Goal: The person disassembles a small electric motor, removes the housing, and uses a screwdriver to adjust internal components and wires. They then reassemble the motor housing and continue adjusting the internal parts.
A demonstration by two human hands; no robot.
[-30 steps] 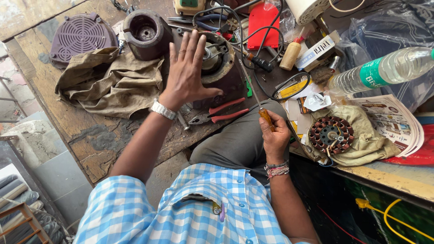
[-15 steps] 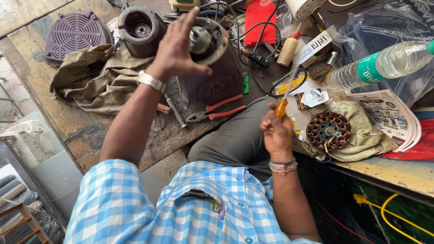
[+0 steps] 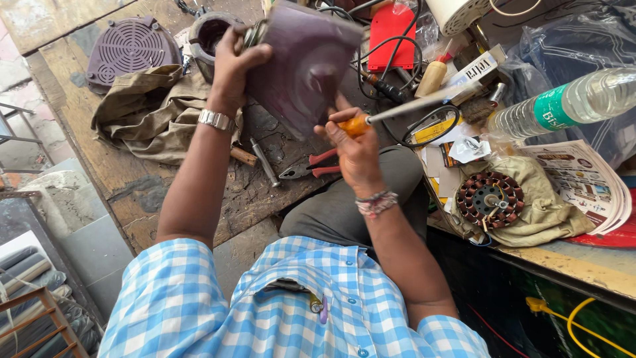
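A: Daylight all over, pretty bright and even. Shadows stay soft, just a faint dark patch on the bench (image 3: 142,192) below the left hand (image 3: 232,69).

B: Yeah, and the plastic bottle (image 3: 563,103) far right of the right hand (image 3: 354,149) catches some glare. Wide-lens bending at the edges, and the screwdriver (image 3: 411,106) shaft looks a bit smeared.

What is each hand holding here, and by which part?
The left hand grips the maroon motor housing by its upper left edge; the right hand grips the screwdriver by its orange handle.
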